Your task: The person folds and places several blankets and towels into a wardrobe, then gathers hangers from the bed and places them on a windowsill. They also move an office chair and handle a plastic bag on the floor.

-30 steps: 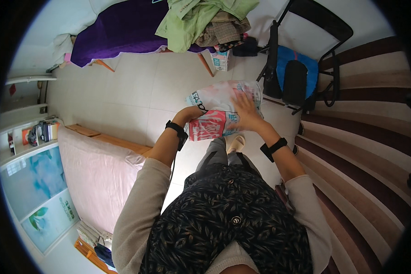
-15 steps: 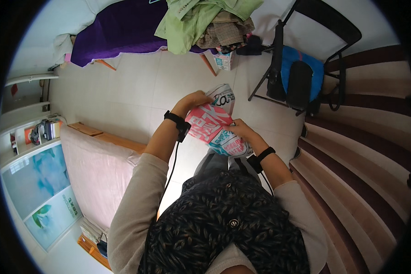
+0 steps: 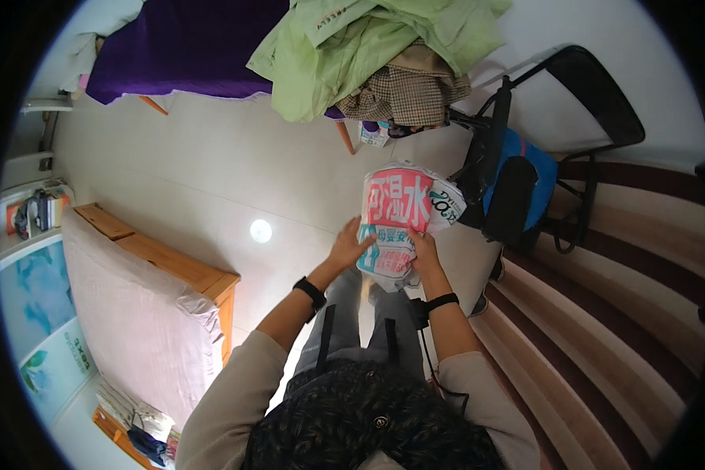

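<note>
A soft plastic package (image 3: 397,205), white with a pink band and teal and pink print, is held up in front of my legs. Its printed face is turned up toward me, and a crumpled white flap with black lettering sticks out at its upper right. My left hand (image 3: 351,244) grips the left edge, fingertips on the printed side. On the lower right edge my right hand (image 3: 424,252) is closed, thumb on top and the other fingers hidden beneath. What the package contains cannot be seen.
Ahead stands a purple-covered bed (image 3: 188,51) with a heap of green and checked clothes (image 3: 368,59) at its right end. A black folding chair (image 3: 595,94) bearing a blue item is at right, beside a striped brown curtain (image 3: 603,313). A wooden bed (image 3: 149,313) lies left.
The package has turned from slanted to nearly upright and moved slightly right. My left hand has shifted from its top to its left edge. The view has swung a little.
</note>
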A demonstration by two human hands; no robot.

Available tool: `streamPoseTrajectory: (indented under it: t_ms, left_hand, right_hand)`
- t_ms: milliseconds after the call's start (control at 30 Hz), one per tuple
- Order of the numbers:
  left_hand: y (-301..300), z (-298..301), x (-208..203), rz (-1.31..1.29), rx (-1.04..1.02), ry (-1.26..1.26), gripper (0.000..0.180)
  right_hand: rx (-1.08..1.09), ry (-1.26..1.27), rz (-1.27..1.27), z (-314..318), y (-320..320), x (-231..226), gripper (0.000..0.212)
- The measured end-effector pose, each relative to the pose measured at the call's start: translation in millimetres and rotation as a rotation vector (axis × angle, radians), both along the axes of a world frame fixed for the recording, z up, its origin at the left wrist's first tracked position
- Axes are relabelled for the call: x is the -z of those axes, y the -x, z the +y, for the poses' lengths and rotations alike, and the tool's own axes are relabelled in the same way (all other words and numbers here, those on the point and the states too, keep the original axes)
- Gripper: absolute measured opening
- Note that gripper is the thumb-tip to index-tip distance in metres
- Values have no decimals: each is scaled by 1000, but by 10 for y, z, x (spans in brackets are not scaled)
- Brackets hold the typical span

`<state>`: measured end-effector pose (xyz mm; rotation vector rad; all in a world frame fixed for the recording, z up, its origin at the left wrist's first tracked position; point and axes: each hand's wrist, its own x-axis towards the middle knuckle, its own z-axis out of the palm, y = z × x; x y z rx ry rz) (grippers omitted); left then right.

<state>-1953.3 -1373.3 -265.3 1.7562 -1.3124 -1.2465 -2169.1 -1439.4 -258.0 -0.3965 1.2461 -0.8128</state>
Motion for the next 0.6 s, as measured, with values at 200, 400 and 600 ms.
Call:
streamPoseTrajectory:
  t_ms: [200, 400, 600]
  left_hand:
    - [398, -198, 1020, 295, -113, -76, 87]
    - [480, -613, 1527, 562, -300, -136, 84]
    - [333, -884, 1971, 617, -242, -181, 79]
  right_hand:
    - [189, 129, 47, -1041, -66, 1270, 44]
    - [184, 200, 215, -2267, -3, 2215, 34]
    - [282, 149, 249, -3455, -251, 2527, 33]
